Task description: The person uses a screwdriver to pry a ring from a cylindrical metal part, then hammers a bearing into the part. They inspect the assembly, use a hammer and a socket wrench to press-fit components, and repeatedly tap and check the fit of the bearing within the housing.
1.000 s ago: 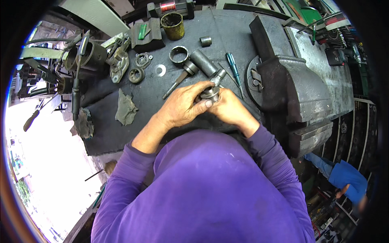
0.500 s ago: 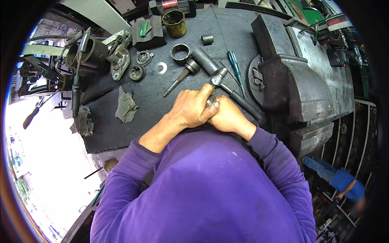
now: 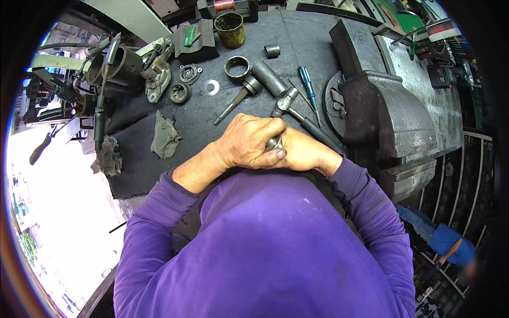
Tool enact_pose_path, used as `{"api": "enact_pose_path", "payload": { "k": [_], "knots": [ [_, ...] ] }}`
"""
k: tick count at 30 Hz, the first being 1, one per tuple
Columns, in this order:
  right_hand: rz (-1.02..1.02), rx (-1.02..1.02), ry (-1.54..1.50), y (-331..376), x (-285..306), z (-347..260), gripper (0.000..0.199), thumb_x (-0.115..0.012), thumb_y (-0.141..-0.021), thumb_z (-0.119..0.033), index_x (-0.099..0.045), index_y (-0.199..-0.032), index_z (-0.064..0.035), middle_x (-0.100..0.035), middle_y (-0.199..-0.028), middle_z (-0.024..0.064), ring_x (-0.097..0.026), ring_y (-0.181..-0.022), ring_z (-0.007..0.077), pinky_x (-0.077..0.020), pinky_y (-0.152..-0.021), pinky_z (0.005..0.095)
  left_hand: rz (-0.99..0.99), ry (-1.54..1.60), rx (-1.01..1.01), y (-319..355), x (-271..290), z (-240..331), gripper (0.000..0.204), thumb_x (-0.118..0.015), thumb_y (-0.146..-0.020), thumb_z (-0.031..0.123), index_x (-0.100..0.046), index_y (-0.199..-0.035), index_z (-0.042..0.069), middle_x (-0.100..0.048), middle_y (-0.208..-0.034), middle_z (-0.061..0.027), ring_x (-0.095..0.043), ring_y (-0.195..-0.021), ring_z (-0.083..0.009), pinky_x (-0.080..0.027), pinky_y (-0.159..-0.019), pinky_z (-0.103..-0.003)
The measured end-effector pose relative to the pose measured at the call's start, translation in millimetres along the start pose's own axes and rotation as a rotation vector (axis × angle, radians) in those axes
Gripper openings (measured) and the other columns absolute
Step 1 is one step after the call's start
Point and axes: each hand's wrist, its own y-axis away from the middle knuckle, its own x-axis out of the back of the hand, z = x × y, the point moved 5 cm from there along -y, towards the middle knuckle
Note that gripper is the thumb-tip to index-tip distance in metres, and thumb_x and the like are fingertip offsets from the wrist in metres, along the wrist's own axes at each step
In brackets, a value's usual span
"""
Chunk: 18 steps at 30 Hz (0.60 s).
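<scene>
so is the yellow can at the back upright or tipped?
Upright: the yellow can stands on the bench, open top facing up, dark inside.

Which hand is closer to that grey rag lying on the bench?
Left. The left hand sits just right of the grey rag; the right hand lies farther right, beyond the left one.

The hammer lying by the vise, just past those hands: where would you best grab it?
Probably by the dark handle, the long, slim, bare part of the hammer, which slants from the head toward the vise. Come from above, fingers across it, on the stretch beyond the right hand. The head lies close among other parts.
</scene>
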Motion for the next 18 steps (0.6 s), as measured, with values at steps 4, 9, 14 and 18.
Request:
{"api": "enact_pose_path", "payload": {
  "k": [4, 9, 14, 18],
  "knots": [
    [0.045, 0.005, 0.133, -2.7, -6.0, 3.3, 0.029, -0.077, -0.086, -0.026, -0.073, -0.101, -0.0014, -0.077, -0.101, 0.0225, -0.074, -0.098, 0.0412, -0.0586, -0.087, 0.0483, 0.013, -0.06, 0.169, 1.1, -6.5, -3.6, 0.053, -0.058, -0.099, 0.055, -0.056, -0.108, 0.003, -0.064, -0.075, -0.02, -0.067, -0.069, -0.0445, -0.052, -0.062, -0.052],
    [0.158, -0.111, 0.346, -2.3, -15.9, 29.6, 0.025, -0.066, -0.089, -0.027, -0.074, -0.092, -0.0033, -0.077, -0.091, 0.0228, -0.073, -0.087, 0.0469, -0.0585, -0.077, 0.0559, 0.03, -0.144, 0.389, 7.0, -22.9, -3.8, 0.048, -0.056, -0.101, 0.053, -0.053, -0.106, 0.005, -0.062, -0.067, -0.0204, -0.067, -0.066, -0.0471, -0.05, -0.063, -0.056],
    [0.233, -0.221, 0.505, -1.4, -16.2, 49.2, 0.029, -0.069, -0.086, -0.031, -0.075, -0.085, -0.0026, -0.076, -0.086, 0.0255, -0.073, -0.082, 0.048, -0.0586, -0.076, 0.058, 0.042, -0.199, 0.622, 7.0, -27.8, -2.4, 0.043, -0.057, -0.102, 0.047, -0.055, -0.11, 0.004, -0.069, -0.073, -0.0241, -0.069, -0.071, -0.0498, -0.052, -0.066, -0.06],
    [0.339, -0.298, 0.615, -4.6, -10.5, 52.3, 0.033, -0.069, -0.085, -0.033, -0.076, -0.084, -0.001, -0.075, -0.085, 0.0282, -0.073, -0.082, 0.049, -0.0589, -0.075, 0.058, 0.02, -0.216, 0.69, 3.9, -29.4, -7.0, 0.044, -0.057, -0.102, 0.046, -0.055, -0.11, 0.003, -0.071, -0.076, -0.0254, -0.07, -0.073, -0.0501, -0.053, -0.068, -0.062]
  ]
}}
